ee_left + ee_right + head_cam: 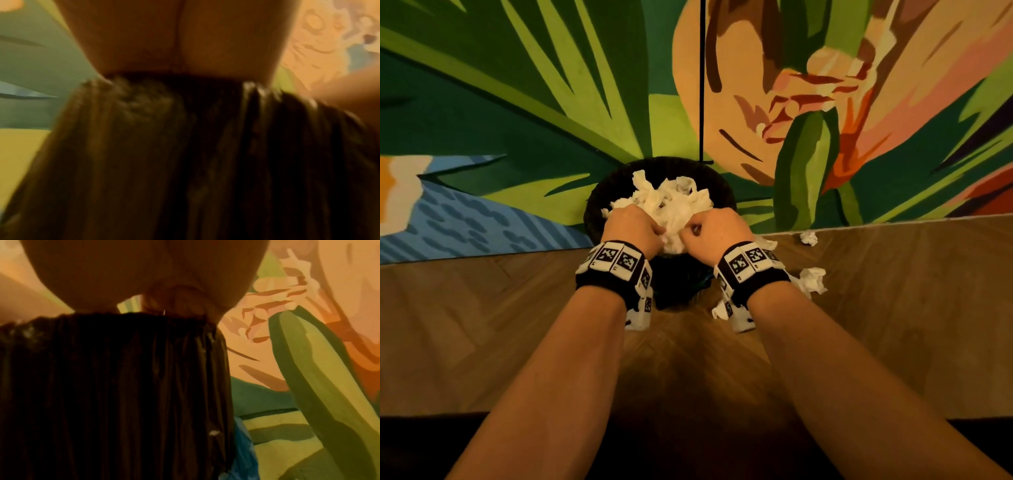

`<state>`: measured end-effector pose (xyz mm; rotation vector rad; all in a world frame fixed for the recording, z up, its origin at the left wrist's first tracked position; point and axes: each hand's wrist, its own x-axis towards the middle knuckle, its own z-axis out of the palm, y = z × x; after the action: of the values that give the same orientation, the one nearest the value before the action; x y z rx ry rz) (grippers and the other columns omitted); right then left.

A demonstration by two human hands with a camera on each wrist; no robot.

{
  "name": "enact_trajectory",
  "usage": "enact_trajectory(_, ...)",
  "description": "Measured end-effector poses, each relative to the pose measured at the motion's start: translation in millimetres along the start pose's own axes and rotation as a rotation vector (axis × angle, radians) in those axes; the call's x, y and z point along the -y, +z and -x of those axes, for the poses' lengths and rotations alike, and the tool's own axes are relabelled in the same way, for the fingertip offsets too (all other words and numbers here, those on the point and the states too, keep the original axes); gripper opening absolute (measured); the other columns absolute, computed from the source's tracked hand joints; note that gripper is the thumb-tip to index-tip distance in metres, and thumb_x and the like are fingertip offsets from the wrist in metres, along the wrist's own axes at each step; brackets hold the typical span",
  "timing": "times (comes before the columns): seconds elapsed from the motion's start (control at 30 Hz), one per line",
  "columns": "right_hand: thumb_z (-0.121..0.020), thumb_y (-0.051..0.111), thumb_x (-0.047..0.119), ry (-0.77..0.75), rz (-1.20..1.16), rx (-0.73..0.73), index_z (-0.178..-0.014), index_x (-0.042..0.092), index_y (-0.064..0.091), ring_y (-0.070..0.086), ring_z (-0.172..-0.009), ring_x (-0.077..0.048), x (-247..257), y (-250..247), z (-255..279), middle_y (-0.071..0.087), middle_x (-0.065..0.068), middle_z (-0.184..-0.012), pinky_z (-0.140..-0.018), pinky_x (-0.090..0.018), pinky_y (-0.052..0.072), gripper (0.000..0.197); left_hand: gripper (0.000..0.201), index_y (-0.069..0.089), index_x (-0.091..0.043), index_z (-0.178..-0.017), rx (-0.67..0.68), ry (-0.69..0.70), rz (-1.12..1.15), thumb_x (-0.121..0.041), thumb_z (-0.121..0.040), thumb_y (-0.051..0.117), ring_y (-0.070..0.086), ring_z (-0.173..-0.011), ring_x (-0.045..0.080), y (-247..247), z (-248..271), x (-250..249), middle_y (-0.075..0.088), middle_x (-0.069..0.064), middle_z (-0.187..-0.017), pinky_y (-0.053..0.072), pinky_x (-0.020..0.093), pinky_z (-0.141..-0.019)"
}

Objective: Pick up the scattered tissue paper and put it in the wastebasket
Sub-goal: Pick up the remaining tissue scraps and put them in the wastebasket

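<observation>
A heap of tissue paper (pixel 671 205) is gripped over the wastebasket (pixel 599 195) by curled left hand (pixel 631 226) and right hand (pixel 717 229); several crumpled pieces (pixel 813 279) remain to be collected from the floor (pixel 893 308)

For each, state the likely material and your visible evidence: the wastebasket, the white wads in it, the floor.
Wastebasket: seemingly dark woven wicker, matt; a braided rim and upright strands show at the wrist views. White wads: soft tissue paper, matt, crumpled into creased folds. Floor: apparently wood parquet, low sheen, with a herringbone grain pattern.
</observation>
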<state>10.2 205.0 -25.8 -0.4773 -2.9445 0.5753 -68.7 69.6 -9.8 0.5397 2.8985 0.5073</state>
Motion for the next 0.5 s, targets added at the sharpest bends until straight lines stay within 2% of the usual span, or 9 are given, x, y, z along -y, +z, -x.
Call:
enact_trajectory(0.03, -0.088, 0.041, 0.046, -0.029, 0.083, 0.011, -0.072, 0.020, 0.070, 0.061, -0.082, -0.022, 1, 4, 1, 0.065, 0.000, -0.070, -0.103, -0.036, 0.039, 0.042, 0.019, 0.078, -0.022, -0.102, 0.046, 0.008, -0.060, -0.023, -0.085, 0.071, 0.062, -0.084, 0.019, 1, 0, -4, 0.071, 0.004, -0.104, 0.056, 0.031, -0.079)
enact_trajectory(0.07, -0.089, 0.033, 0.050, -0.045, 0.149, 0.018, -0.070, 0.020, 0.071, 0.061, -0.085, -0.020, 3, 6, 3, 0.066, 0.000, -0.071, -0.115, -0.039, 0.025, 0.052, 0.023, 0.076, -0.019, -0.106, 0.085, 0.020, -0.112, -0.029, -0.087, 0.068, 0.063, -0.090, 0.022, 1, 0, -9, 0.070, 0.007, -0.105, 0.057, 0.033, -0.081)
enact_trajectory(0.1, -0.090, 0.027, 0.053, -0.058, 0.184, 0.014, -0.074, 0.021, 0.073, 0.061, -0.091, -0.019, 4, 9, 4, 0.069, 0.000, -0.076, -0.120, -0.041, 0.012, 0.058, 0.028, 0.074, -0.016, -0.108, 0.110, 0.028, -0.149, -0.034, -0.089, 0.066, 0.063, -0.094, 0.024, 1, 0, -12, 0.068, 0.009, -0.106, 0.057, 0.034, -0.081)
enact_trajectory(0.17, -0.090, 0.025, 0.054, -0.072, 0.180, 0.006, -0.078, 0.025, 0.074, 0.060, -0.098, -0.019, 2, 9, 5, 0.069, 0.002, -0.080, -0.121, -0.042, 0.004, 0.058, 0.031, 0.072, -0.015, -0.110, 0.135, 0.029, -0.162, -0.036, -0.089, 0.063, 0.062, -0.100, 0.025, -3, 1, -17, 0.066, 0.010, -0.109, 0.056, 0.035, -0.083)
enact_trajectory(0.23, -0.091, 0.034, 0.049, -0.097, 0.116, -0.012, -0.078, 0.031, 0.071, 0.057, -0.099, -0.020, -3, 3, 9, 0.061, 0.007, -0.070, -0.121, -0.043, 0.004, 0.043, 0.031, 0.072, -0.020, -0.115, 0.136, 0.032, -0.145, -0.031, -0.089, 0.058, 0.059, -0.112, 0.026, -8, 5, -18, 0.066, 0.007, -0.121, 0.053, 0.038, -0.093)
enact_trajectory(0.3, -0.090, 0.045, 0.040, -0.105, 0.000, -0.062, -0.102, 0.039, 0.069, 0.052, -0.100, -0.017, -13, -4, 13, 0.054, 0.013, -0.069, -0.120, -0.045, 0.009, 0.028, 0.036, 0.068, -0.032, -0.122, 0.083, 0.016, -0.147, -0.030, -0.090, 0.053, 0.044, -0.129, 0.031, -14, 13, -21, 0.058, 0.006, -0.134, 0.041, 0.046, -0.105)
enact_trajectory(0.33, -0.088, 0.048, 0.036, -0.102, -0.077, -0.099, -0.111, 0.041, 0.066, 0.048, -0.098, -0.015, -17, -8, 15, 0.052, 0.015, -0.069, -0.119, -0.047, 0.013, 0.030, 0.038, 0.065, -0.035, -0.125, 0.033, 0.003, -0.148, -0.031, -0.090, 0.051, 0.034, -0.134, 0.035, -17, 18, -23, 0.052, 0.008, -0.139, 0.033, 0.050, -0.109)
enact_trajectory(0.4, -0.083, 0.053, 0.031, -0.106, -0.226, -0.179, -0.119, 0.041, 0.063, 0.043, -0.092, -0.011, -25, -16, 20, 0.054, 0.015, -0.069, -0.111, -0.049, 0.027, 0.038, 0.044, 0.058, -0.034, -0.132, -0.067, 0.002, -0.119, -0.031, -0.089, 0.049, 0.025, -0.136, 0.039, -25, 26, -30, 0.042, 0.012, -0.142, 0.024, 0.054, -0.110)
enact_trajectory(0.5, -0.079, 0.056, 0.028, -0.116, -0.361, -0.246, -0.121, 0.040, 0.062, 0.047, -0.093, -0.014, -32, -28, 26, 0.061, 0.013, -0.073, -0.099, -0.048, 0.040, 0.043, 0.053, 0.047, -0.038, -0.141, -0.172, 0.076, -0.077, -0.030, -0.088, 0.049, 0.026, -0.131, 0.040, -33, 32, -43, 0.037, 0.011, -0.141, 0.026, 0.055, -0.106)
